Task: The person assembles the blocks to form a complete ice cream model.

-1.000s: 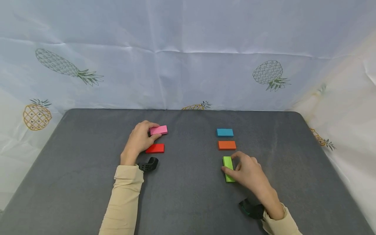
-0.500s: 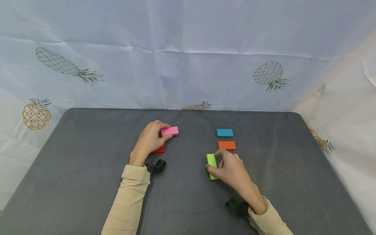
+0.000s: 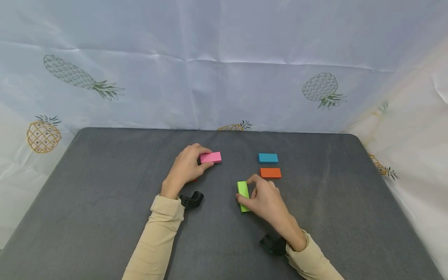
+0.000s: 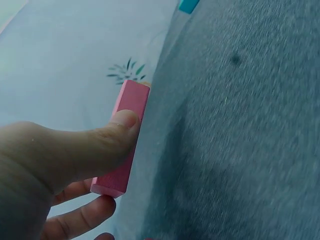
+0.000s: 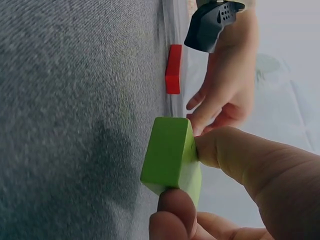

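Observation:
My left hand pinches a pink wooden block between thumb and fingers. In the left wrist view the thumb lies across the long face of the pink block, and a shadow falls on the cloth beside it. My right hand grips a lime green block by its sides, thumb opposite the fingers. The green block casts a shadow on the cloth in the right wrist view. A red block lies behind the left hand, mostly hidden by it in the head view.
A blue block and an orange block lie on the dark grey tabletop, beyond the right hand. A pale curtain with pineapple prints hangs along the far edge. Black bands sit at both wrists.
My left hand has carried the pink block to the right, now covering most of the red block. My right hand has carried the green block left, bringing the two held blocks closer together.

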A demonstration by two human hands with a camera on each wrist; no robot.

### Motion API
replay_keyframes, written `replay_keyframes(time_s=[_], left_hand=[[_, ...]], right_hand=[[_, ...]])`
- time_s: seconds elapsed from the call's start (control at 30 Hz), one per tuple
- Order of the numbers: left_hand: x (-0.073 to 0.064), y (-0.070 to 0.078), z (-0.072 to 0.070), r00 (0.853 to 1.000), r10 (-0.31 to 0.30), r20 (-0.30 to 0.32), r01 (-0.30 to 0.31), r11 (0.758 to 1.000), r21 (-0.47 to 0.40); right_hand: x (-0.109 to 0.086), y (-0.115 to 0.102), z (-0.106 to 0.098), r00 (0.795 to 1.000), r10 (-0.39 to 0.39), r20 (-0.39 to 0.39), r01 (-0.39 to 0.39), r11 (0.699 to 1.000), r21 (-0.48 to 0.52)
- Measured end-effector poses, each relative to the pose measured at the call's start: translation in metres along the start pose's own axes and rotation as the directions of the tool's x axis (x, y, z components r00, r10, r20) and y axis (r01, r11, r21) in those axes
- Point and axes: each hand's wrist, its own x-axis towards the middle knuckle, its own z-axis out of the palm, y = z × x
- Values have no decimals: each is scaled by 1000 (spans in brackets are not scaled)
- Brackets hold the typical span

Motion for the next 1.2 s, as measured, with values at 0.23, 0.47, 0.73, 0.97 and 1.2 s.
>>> replay_keyframes(time_s=[0.23, 0.47, 0.73, 0.97, 1.2], left_hand=[[1, 9, 8, 999, 40, 11, -40, 999, 6], [2, 18, 15, 997, 69, 28, -69, 997, 17], [2, 26, 21, 995, 88, 54, -88, 996, -9], [1, 30, 26, 992, 108, 68, -106, 994, -29], [1, 32, 30, 989, 122, 83, -119, 992, -33]], right_hand=[[2, -1, 7, 1000, -3, -12, 3, 1000, -11], [4, -1, 11, 1000, -11, -10, 11, 1000, -9], [4, -2, 13, 1000, -9, 3, 9, 1000, -8], [5, -2, 17, 1000, 9, 28, -9, 1000, -3], [4, -2, 22, 999, -3, 32, 3, 1000, -11]])
